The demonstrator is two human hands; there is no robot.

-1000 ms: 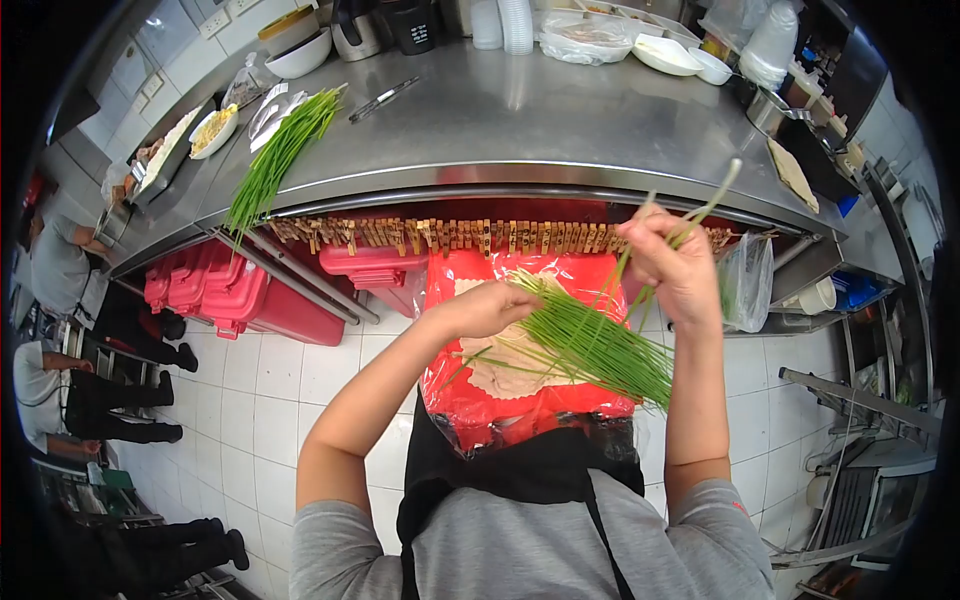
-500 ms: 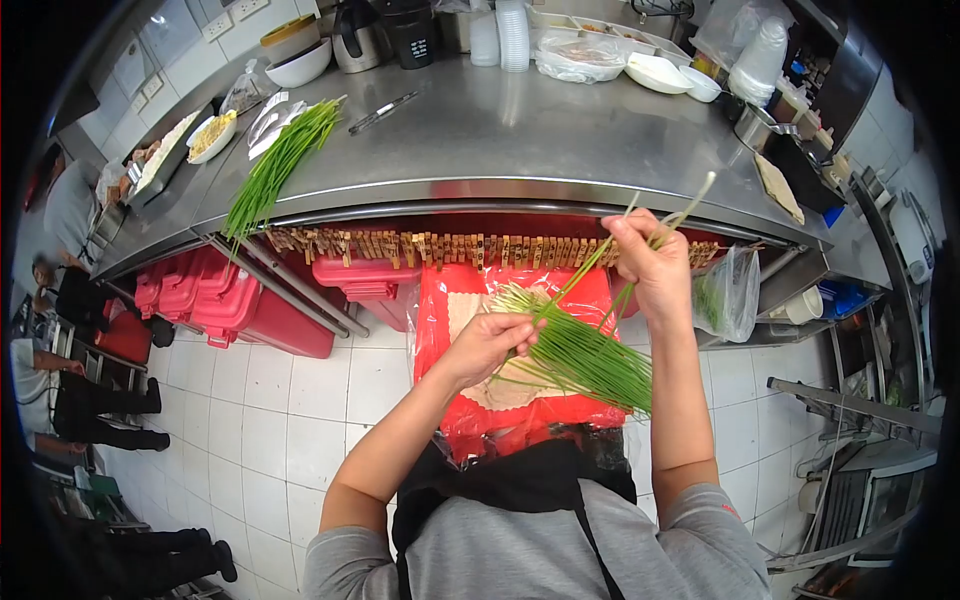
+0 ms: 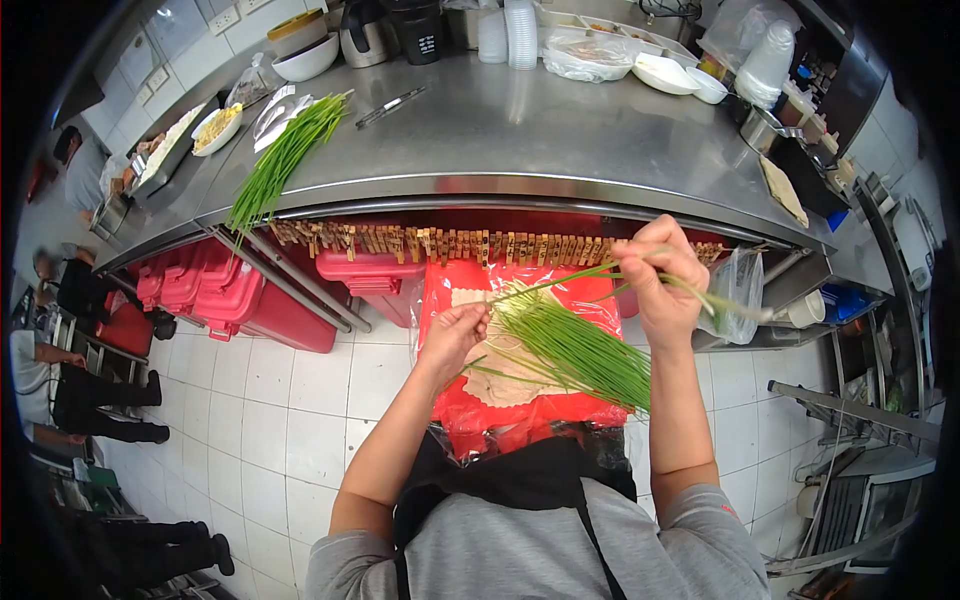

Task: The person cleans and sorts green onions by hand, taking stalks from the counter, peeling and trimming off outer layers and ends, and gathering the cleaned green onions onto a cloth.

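A few long green chive stalks (image 3: 555, 284) stretch between my two hands above the lap-level surface. My left hand (image 3: 455, 338) is closed in a pinch on their left end. Raised higher on the right, my right hand (image 3: 664, 282) is closed around the same stalks, and their pale ends stick out past it, blurred. Below the hands lies a thick bunch of chives (image 3: 580, 350), white ends toward the upper left. It rests on a beige cloth (image 3: 505, 385) over red plastic (image 3: 460, 415).
A steel counter (image 3: 560, 130) runs across in front, with a second chive bunch (image 3: 290, 160) and a pen (image 3: 390, 107) on it. Wooden clothespins (image 3: 470, 246) line a rod under its edge. Red bins (image 3: 260, 305) stand below left. Other people (image 3: 85, 175) are at the far left.
My left hand has moved left and slightly down, still pinching stalks. My right hand has turned and shifted slightly right and down; the pale ends swung from pointing up to pointing right.
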